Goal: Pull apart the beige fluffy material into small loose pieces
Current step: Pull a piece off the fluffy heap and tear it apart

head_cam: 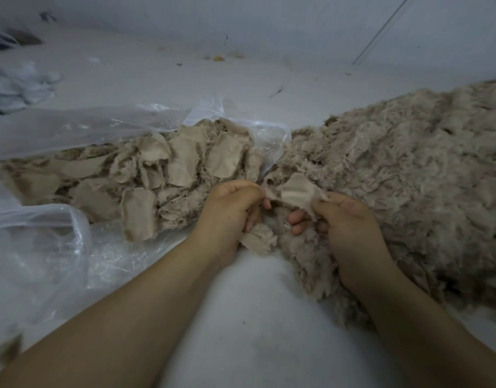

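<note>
A small beige fluffy piece (296, 191), its flat backing side up, is stretched between my two hands at the centre of the view. My left hand (230, 211) pinches its left edge with curled fingers. Its right edge is pinched by my right hand (350, 222), which rests against a big heap of loose beige fluff (409, 175) spreading to the right. Another scrap (259, 238) lies under my left wrist. To the left, several unseparated beige pieces (146, 175) sit in a clear plastic bag (73, 127).
Everything lies on a pale white surface (249, 317). Crumpled white material (20, 85) sits at the far left. Small bits of debris (219, 57) lie near the back wall. A thin rod (381, 30) leans at the upper right.
</note>
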